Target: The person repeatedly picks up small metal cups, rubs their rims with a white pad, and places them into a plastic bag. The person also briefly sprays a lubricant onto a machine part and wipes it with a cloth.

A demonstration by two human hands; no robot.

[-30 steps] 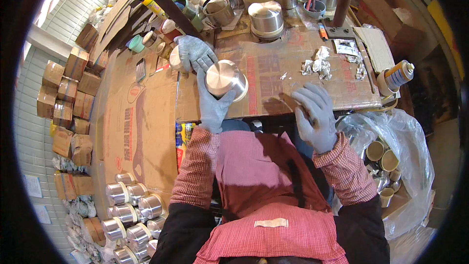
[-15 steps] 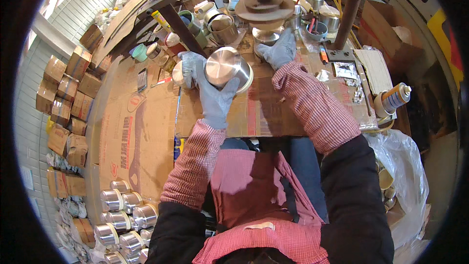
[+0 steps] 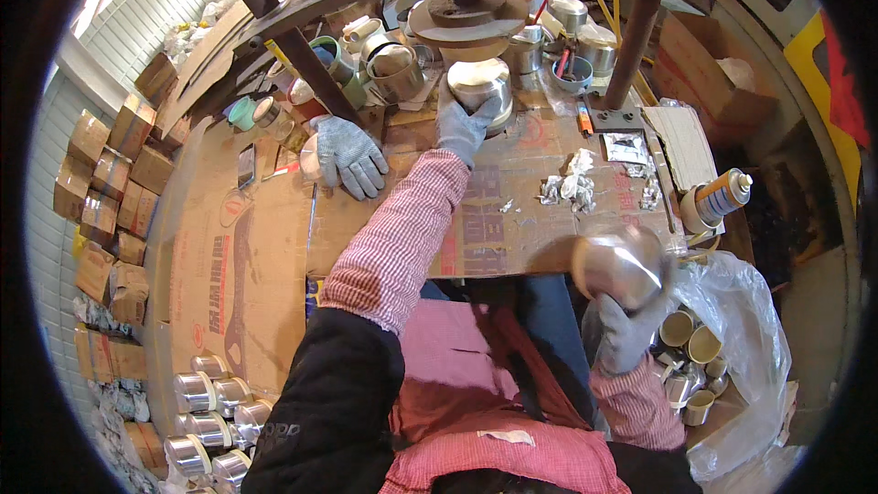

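Observation:
My left hand, in a grey glove, is wrapped round the near left side of a silver metal can with a pale top. That can stands below the round plate of a press. Low on the right, my gloved right hand grips a shiny round metal container, blurred by motion, above the front edge of the table. A loose grey glove lies left of my left forearm, partly over a round pale-topped piece.
A clear plastic bag of metal cups lies at lower right. Several silver cans stand at lower left. Foil scraps, a spray can and a blue bowl sit right of the press; its posts flank the work area.
My left hand has moved right, from a can beside the loose glove to the can below the press. My right hand has swung from the press down to the right and now carries a metal container.

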